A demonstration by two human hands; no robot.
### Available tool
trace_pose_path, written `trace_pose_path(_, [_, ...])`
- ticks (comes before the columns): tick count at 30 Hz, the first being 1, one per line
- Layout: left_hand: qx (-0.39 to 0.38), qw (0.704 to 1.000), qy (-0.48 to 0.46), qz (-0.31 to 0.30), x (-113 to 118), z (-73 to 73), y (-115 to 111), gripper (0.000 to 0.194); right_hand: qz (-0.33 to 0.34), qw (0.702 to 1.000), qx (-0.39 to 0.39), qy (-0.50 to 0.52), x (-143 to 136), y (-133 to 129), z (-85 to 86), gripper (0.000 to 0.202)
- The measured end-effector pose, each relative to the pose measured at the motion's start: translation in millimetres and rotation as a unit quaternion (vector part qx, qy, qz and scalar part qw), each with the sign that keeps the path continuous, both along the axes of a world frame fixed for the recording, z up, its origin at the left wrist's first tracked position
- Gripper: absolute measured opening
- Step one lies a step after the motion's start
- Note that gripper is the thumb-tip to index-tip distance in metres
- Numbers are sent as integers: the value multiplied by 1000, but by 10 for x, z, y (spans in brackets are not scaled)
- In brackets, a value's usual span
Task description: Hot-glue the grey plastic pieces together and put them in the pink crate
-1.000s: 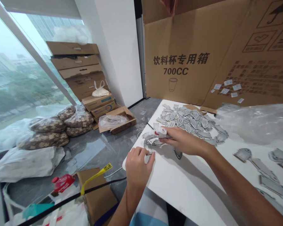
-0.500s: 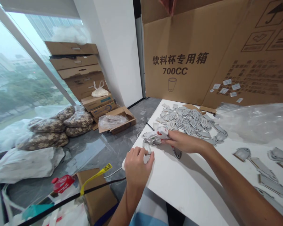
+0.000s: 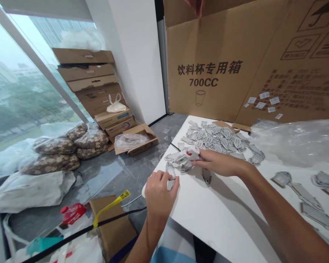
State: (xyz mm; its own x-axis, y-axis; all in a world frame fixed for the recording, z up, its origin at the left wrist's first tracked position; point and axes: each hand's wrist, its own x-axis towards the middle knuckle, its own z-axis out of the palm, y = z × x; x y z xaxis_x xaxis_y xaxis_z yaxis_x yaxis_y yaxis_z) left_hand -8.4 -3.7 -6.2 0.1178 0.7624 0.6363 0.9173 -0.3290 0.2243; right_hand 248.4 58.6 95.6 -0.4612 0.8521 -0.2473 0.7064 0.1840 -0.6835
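Observation:
Near the left edge of the white table (image 3: 222, 215), my left hand (image 3: 160, 191) pinches a small grey-white part (image 3: 170, 170). My right hand (image 3: 218, 162) is wrapped round a white glue gun (image 3: 185, 155) with red and green marks, its nozzle pointing left above the held part. A loose grey part (image 3: 206, 177) lies just below my right hand. Behind the gun, a pile of grey parts (image 3: 224, 137) covers the back of the table.
More grey parts (image 3: 318, 215) lie at the right, near clear plastic film (image 3: 296, 142). A large cardboard box (image 3: 208, 47) stands behind the table. Left are stacked cartons (image 3: 95, 87), patterned bundles (image 3: 57, 146) and a black cable (image 3: 120, 218) crossing low.
My right hand and the glue gun have moved slightly right and up, away from my left hand. The left hand has stayed in place on its part.

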Motion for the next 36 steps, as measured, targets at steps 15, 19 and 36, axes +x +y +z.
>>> trace_pose_path(15, [1, 1000, 7, 6, 3, 1, -7, 20, 70, 996, 58, 28, -116, 0, -66, 17])
trace_pose_path(19, [-4, 1000, 0, 6, 5, -9, -4, 20, 74, 996, 50, 24, -95, 16, -87, 13])
trace_pose_path(36, [5, 1000, 14, 3, 9, -5, -7, 22, 53, 997, 50, -28, -143, -49, -92, 11])
